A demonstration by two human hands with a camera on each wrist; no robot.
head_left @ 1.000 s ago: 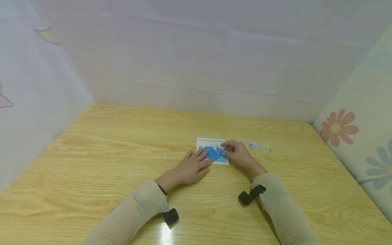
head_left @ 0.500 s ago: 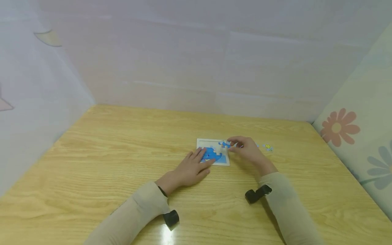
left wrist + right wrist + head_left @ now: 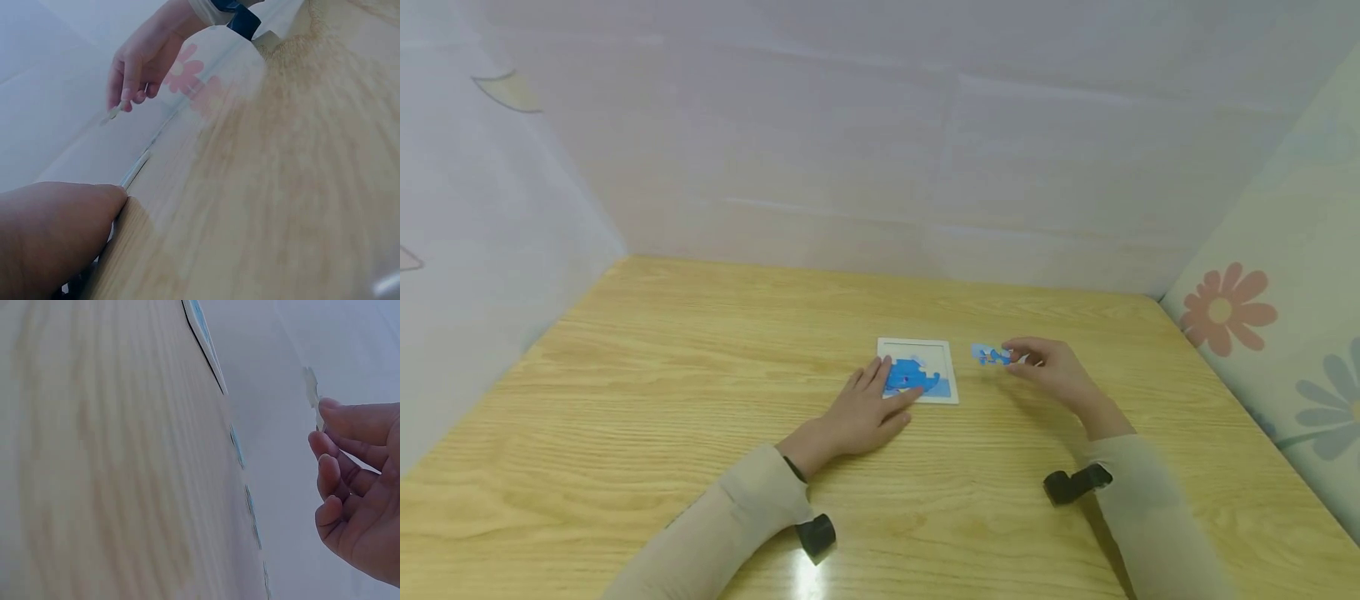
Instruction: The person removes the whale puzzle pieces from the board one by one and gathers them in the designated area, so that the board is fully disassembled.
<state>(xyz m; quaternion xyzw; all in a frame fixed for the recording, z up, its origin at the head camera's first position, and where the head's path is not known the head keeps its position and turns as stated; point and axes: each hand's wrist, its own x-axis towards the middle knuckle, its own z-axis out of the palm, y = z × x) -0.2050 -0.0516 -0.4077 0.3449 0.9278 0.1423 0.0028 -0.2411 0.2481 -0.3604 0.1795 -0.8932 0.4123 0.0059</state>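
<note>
A white-rimmed jigsaw puzzle tray (image 3: pixel 953 375) lies on the table, part filled with joined blue pieces (image 3: pixel 913 375) that form a blue animal picture. My left hand (image 3: pixel 862 414) rests on its left part, fingers spread and straight, covering some of it. To the right of the tray, my right hand (image 3: pixel 1052 371) pinches a blue puzzle piece (image 3: pixel 1002 357) between thumb and fingers. In the right wrist view that puzzle piece (image 3: pixel 312 390) is held up clear of the tabletop, seen nearly edge-on.
Loose puzzle pieces (image 3: pixel 252 515) lie in a row on the table beyond the tray, seen edge-on in the right wrist view; in the head view the right hand hides most of them. A pale cloth wall (image 3: pixel 880 167) stands behind the wooden table (image 3: pixel 700 333).
My right hand has lifted the blue piece off the tray and carried it to the right, baring the tray's upper right. My left hand has stayed in place.
</note>
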